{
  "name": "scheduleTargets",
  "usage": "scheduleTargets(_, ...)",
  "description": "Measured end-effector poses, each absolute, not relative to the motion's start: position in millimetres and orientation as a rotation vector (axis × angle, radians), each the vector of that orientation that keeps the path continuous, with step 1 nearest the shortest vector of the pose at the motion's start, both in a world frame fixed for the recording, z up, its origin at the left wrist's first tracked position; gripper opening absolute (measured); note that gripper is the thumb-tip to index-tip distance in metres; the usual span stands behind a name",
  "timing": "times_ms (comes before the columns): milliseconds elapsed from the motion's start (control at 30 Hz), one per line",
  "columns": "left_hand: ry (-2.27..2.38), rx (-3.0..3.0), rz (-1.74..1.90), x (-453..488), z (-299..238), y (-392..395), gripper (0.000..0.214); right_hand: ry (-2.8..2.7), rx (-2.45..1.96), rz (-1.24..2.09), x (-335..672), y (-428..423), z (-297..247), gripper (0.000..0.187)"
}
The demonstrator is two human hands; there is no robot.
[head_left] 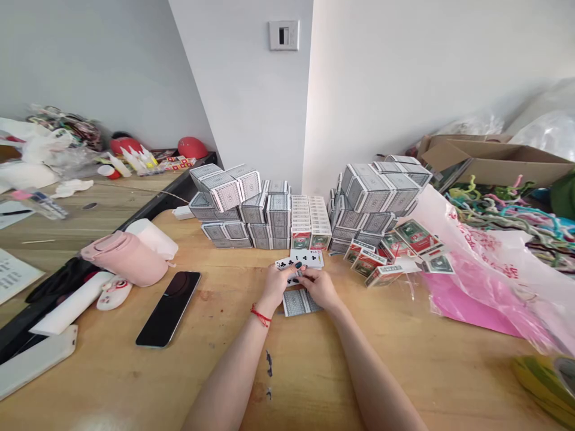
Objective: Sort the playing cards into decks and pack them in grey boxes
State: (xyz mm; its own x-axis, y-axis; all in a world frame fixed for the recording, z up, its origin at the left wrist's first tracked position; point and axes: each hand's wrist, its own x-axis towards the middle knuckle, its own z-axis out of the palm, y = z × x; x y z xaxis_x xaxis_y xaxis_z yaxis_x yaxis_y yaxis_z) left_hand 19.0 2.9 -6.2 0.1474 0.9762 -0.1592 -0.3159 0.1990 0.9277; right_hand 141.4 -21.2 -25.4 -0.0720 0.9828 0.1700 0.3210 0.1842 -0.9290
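Pinching at close range, the left grip (276, 287) and the right grip (321, 290) are both closed, thumb to fingers, on a few cards (283, 263), apparently to keep them in line; how many cannot be told. They are held above the table (112, 383), between face-down cards (295, 305) and face-up cards (312, 258) just beyond. Behind, the left stack (272, 211) and right stack (368, 187) are flanking lined-up boxes (300, 238), probably arranged for easy reach. The phone (168, 308) is laid leftward, seemingly to avoid the forearms.
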Motion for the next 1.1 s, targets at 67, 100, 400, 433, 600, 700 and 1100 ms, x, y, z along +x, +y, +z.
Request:
scheduleTargets(67, 0.982, 0.879, 1.159, 20.0, -5.5, 2.3, 0.026, -1.558, -1.325, 0.843, 139.6, -21.3, -25.9, 0.02)
scheduleTargets(100, 0.984, 0.88, 1.167, 20.4, -5.2, 2.0, 0.025, -1.555, -1.337, 0.822, 138.5, -21.6, -26.3, 0.02)
scheduleTargets(400, 0.996, 0.991, 1.126, 22.7, -8.9, 1.9, 0.035, -1.291, -1.293, 1.144, 142.0, -18.3, -32.7, 0.017)
scheduleTargets(433, 0.988, 1.009, 1.158, 21.7, -9.3, 2.4, 0.038, -1.238, -1.254, 1.198, 143.1, -17.6, -33.0, 0.016)
scheduleTargets(600, 0.895, 1.144, 1.245, 9.7, -8.7, 3.9, 0.041, -1.087, -1.183, 1.274, 144.5, -15.9, -33.4, 0.022)
scheduleTargets(700, 0.905, 1.222, 1.201, 3.2, -6.4, 3.9, 0.048, -1.078, -1.175, 1.281, 142.9, -16.4, -32.9, 0.021)
scheduleTargets(1100, 1.03, 1.324, 1.227, 1.6, -4.4, 3.5, 0.047, -1.0, -1.126, 1.274, 147.7, -16.8, -27.9, 0.031)
